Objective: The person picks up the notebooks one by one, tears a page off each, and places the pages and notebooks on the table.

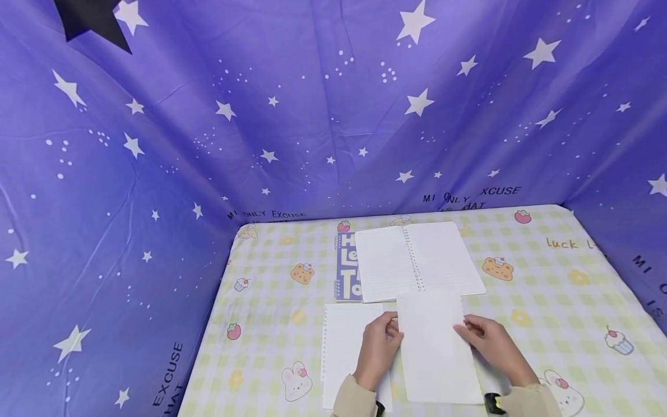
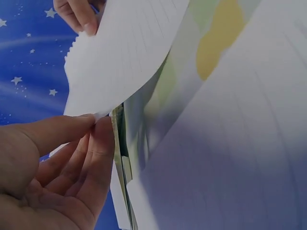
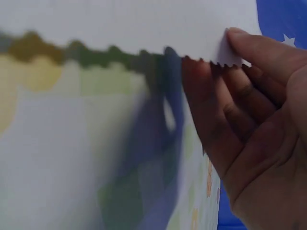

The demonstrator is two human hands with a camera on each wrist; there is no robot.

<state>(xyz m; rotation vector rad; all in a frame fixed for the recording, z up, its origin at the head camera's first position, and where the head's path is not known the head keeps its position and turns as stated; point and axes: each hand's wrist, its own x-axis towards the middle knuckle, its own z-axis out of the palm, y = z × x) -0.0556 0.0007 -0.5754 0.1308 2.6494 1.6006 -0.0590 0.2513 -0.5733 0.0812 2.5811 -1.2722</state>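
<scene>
A loose sheet of paper (image 1: pixel 438 353) is raised off the table between both hands. My left hand (image 1: pixel 379 347) pinches its left edge between thumb and fingers, as the left wrist view confirms with the thumb on top of the sheet (image 2: pixel 120 52). On the opposite side my right hand (image 1: pixel 492 341) pinches the ragged, torn-hole edge, with thumb above and fingers beneath in the right wrist view. Another loose sheet (image 1: pixel 346 347), with a hole-punched left edge, lies under and beside my left forearm. Beyond the held sheet rests an open spiral notebook (image 1: pixel 443 255) with lined pages.
Partly under the notebook's left side lies a purple book (image 1: pixel 345 272) with large white letters. A checked tablecloth (image 1: pixel 271 347) with cartoon prints covers the table. Purple star-patterned curtains (image 1: pixel 312 116) hang behind and at both sides.
</scene>
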